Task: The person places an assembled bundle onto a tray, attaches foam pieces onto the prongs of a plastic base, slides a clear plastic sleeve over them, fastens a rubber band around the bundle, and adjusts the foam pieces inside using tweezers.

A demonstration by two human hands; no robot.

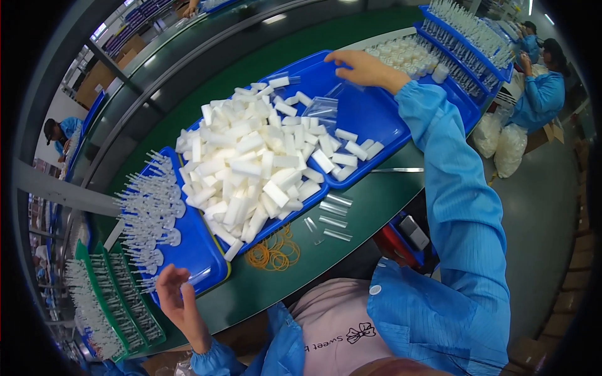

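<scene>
My left hand (180, 304) is at the near corner of the left blue tray (195, 255), fingers curled, with a short clear plastic tube (199, 276) at the fingertips. White parts with thin clear stems (147, 210) stand and lie in that tray. My right hand (360, 67) reaches over the far rim of the middle blue tray (370, 116), thumb and index finger apart, holding nothing I can see. White foam blocks (244, 160) are heaped between the trays. Clear plastic tubes (323, 109) lie beside the heap, close to my right hand.
Yellow rubber bands (273, 250) and several clear tubes (333, 221) lie on the green table (382, 182). Green racks (119, 294) of stemmed parts stand at left. Far right are stacked blue trays (467, 41) and white round parts (404, 56). Other people (536, 94) sit beyond.
</scene>
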